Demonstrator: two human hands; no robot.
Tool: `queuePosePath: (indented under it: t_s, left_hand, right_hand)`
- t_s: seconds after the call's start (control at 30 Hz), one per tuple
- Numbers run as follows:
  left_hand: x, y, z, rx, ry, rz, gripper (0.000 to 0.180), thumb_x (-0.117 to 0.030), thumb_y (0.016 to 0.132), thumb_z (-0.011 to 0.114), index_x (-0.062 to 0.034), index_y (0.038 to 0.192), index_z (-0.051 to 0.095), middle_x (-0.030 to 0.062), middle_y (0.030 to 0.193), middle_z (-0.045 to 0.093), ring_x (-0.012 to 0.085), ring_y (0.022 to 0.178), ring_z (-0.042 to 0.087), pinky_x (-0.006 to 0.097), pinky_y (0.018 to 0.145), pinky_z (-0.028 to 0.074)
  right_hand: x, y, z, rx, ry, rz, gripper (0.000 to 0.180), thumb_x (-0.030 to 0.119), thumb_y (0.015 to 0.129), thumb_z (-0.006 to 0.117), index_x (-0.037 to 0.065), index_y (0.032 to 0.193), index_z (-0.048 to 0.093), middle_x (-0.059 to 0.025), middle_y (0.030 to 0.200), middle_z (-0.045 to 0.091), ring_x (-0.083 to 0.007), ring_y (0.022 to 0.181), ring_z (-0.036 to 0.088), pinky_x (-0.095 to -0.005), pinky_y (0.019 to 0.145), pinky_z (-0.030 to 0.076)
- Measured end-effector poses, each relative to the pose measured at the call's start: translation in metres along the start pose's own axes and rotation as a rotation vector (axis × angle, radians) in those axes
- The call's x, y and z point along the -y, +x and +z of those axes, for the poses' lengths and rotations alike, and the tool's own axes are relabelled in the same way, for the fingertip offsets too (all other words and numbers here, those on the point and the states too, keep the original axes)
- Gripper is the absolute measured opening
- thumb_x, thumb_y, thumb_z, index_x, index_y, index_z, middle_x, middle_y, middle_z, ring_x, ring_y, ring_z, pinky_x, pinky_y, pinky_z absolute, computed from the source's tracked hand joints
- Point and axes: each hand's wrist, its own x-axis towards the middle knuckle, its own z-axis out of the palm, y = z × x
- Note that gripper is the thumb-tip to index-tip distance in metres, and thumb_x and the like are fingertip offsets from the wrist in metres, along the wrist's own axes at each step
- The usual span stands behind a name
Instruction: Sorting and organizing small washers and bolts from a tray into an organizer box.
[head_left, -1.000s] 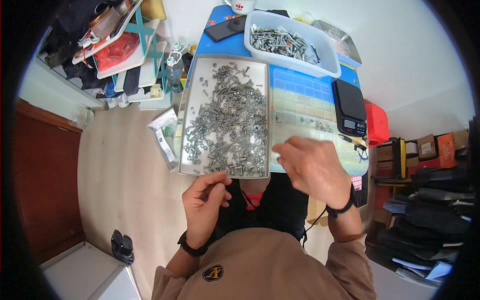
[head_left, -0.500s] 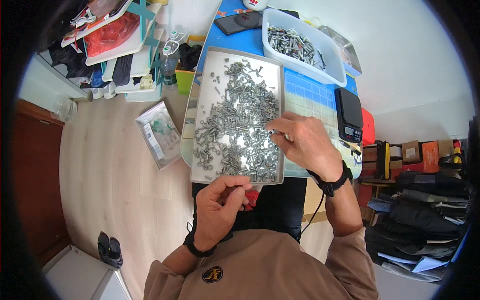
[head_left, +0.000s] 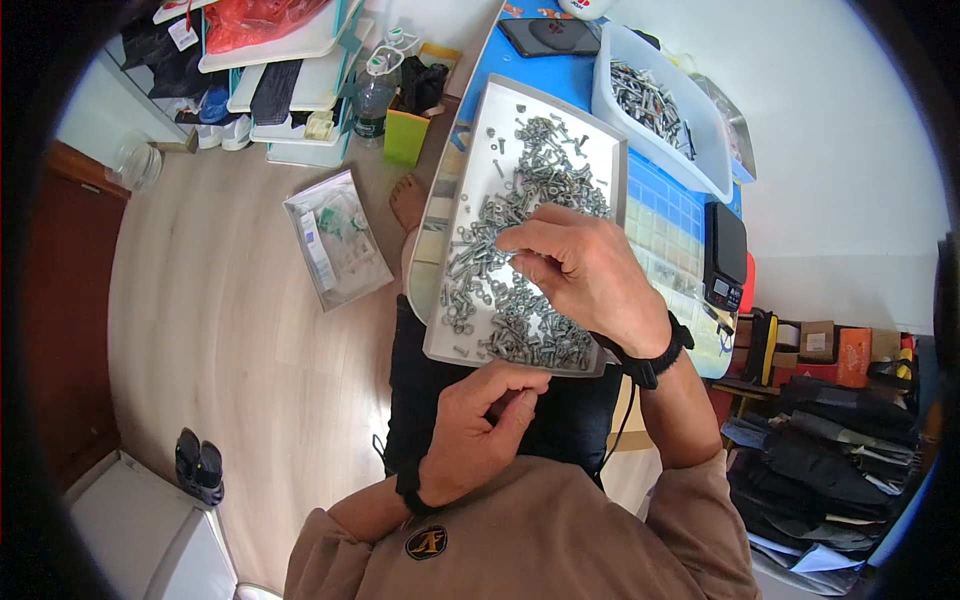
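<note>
A shallow pale tray [head_left: 500, 108] holds a spread of small silvery screws and nuts [head_left: 560, 172]. Over the middle of that pile, my right hand [head_left: 592, 272] reaches down with thumb and fingers bent close together. Whatever lies at its fingertips blends into the metal pieces beneath. At the tray's near edge, my left hand [head_left: 478, 428] is curled closed, thumb against the bent forefinger. Its fingers hide anything inside. Both wrists wear black bands.
Right of the tray lie a compartment organizer box [head_left: 665, 205] and a black digital scale [head_left: 725, 250]. Behind stand a translucent bin [head_left: 715, 165] of longer screws and a dark phone [head_left: 550, 38]. A box of bagged items [head_left: 340, 240] is on the floor at left.
My right hand has gone from the tray's right side leftward over the pile. My left hand stays curled by the near edge. The whole view has shifted, with the tray now further right.
</note>
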Motion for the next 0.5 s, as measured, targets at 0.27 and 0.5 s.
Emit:
queuePosePath:
  t_s: [0.27,0.5]
  left_hand:
    - [-0.002,-0.001,-0.002,-0.092,-0.004,0.072,0.016,0.001,0.092,0.060,-0.0022,0.106,0.067,0.0072,0.090,0.068,0.0091,0.071,0.060,0.023,0.062,0.048]
    - [0.002,-0.009,-0.008,-0.081,-0.011,0.066,0.015,-0.001,0.096,0.056,0.0001,0.107,0.067,0.0073,0.099,0.069,0.0085,0.078,0.064,0.023,0.067,0.052]
  right_hand:
    - [-0.004,0.009,0.013,0.049,-0.110,-0.118,0.016,0.003,0.080,0.067,0.009,0.094,0.071,-0.0114,0.086,0.066,-0.0350,0.078,0.066,-0.0443,0.066,0.052]
    - [-0.001,0.013,0.018,0.067,-0.152,-0.113,0.016,0.001,0.079,0.066,0.009,0.093,0.069,-0.0114,0.084,0.065,-0.0350,0.078,0.067,-0.0446,0.066,0.053]
